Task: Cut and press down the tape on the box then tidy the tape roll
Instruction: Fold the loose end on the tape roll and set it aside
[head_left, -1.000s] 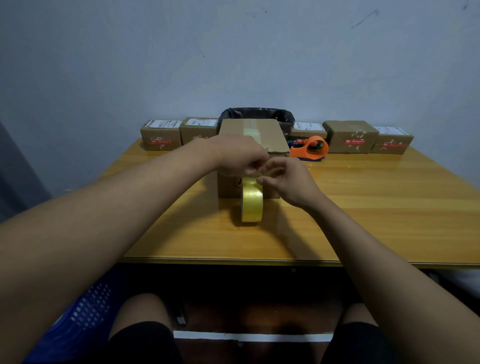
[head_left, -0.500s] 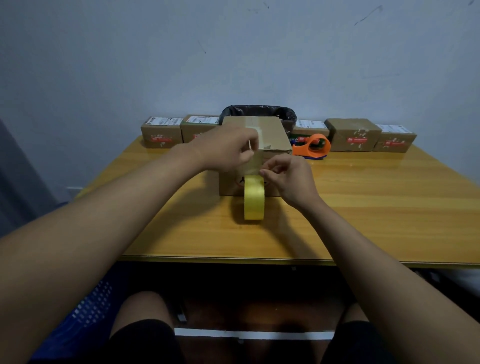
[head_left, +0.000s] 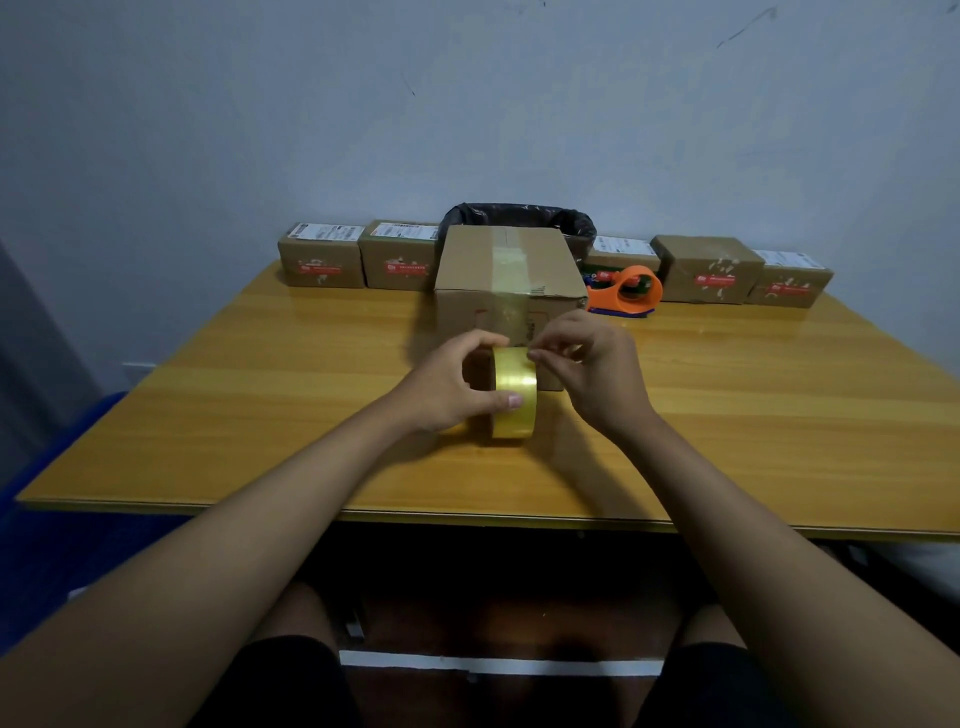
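Observation:
A cardboard box (head_left: 470, 270) stands at the middle of the wooden table (head_left: 260, 395), with a strip of clear tape running over its top and down its front face. Just in front of it a yellow tape roll (head_left: 515, 396) stands on edge. My left hand (head_left: 452, 387) grips the roll from the left, thumb on its near rim and fingers over its top. My right hand (head_left: 587, 364) pinches the loose tape end at the top of the roll between thumb and forefinger.
An orange tape dispenser (head_left: 626, 291) lies right of the box. Several small labelled parcels (head_left: 322, 257) line the back edge against the wall, with a black-lined bin (head_left: 519, 215) behind the box. A blue crate (head_left: 31, 519) sits on the floor at left.
My left hand has come down from the box top to grip the tape roll. The right hand has shifted to the top of the roll. The box's taped top and front now show.

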